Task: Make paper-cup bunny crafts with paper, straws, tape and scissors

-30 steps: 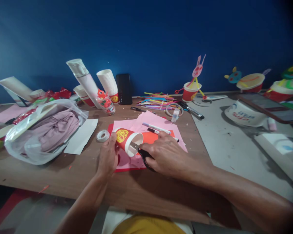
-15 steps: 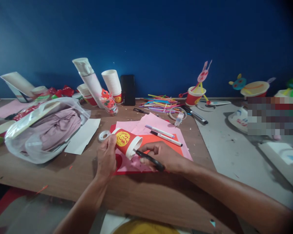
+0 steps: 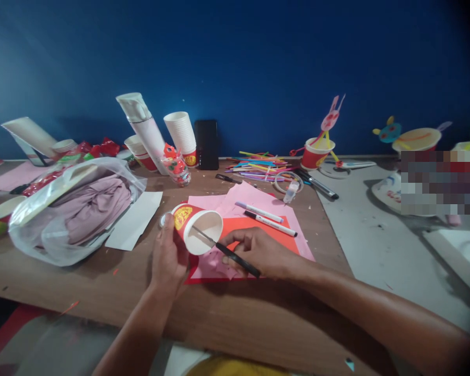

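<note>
Paper cup [image 3: 204,220], red outside with a smooth white lining and rolled rim, lies tilted in the left hand [image 3: 169,256] over pink paper [image 3: 241,197], its mouth turned toward the right hand [image 3: 255,254]. Left hand curled around cup wall, thumb along upper side. Right hand closed on the black handles of scissors [image 3: 237,258]; slim metal blades reach inside the cup, seen edge-on, spread cannot be told. Orange sheet [image 3: 241,224], flat, on the pink. White-barrelled marker with black cap [image 3: 272,223] lies across both. Tabletop [image 3: 133,313]: brown, wood-grained.

Labels: round yellow emblem on cup, lettering illegible; marker print too small to read.
</note>
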Tool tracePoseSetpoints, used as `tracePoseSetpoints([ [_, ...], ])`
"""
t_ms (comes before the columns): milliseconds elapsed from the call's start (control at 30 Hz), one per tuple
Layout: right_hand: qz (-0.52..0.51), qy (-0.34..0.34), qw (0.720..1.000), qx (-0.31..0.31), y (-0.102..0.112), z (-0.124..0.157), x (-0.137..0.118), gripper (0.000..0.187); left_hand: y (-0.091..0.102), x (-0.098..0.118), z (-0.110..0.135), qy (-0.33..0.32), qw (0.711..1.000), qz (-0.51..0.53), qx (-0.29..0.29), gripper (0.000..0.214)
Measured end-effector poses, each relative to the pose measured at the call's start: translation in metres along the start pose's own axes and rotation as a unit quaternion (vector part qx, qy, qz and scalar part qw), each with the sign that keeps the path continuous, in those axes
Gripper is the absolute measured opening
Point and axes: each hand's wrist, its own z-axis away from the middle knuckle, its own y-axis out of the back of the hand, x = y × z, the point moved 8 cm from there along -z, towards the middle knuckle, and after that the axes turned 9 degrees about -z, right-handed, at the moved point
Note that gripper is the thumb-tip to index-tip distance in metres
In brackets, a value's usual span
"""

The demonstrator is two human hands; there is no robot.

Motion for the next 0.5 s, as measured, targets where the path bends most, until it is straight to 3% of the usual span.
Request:
tracePoseSetpoints([
  [500, 0.135, 0.065, 0.988, 0.044, 0.010, 0.009, -0.022, 0.020, -0.011, -0.009, -0.006, 0.032, 0.999, 0.024, -0.002, 0.029],
])
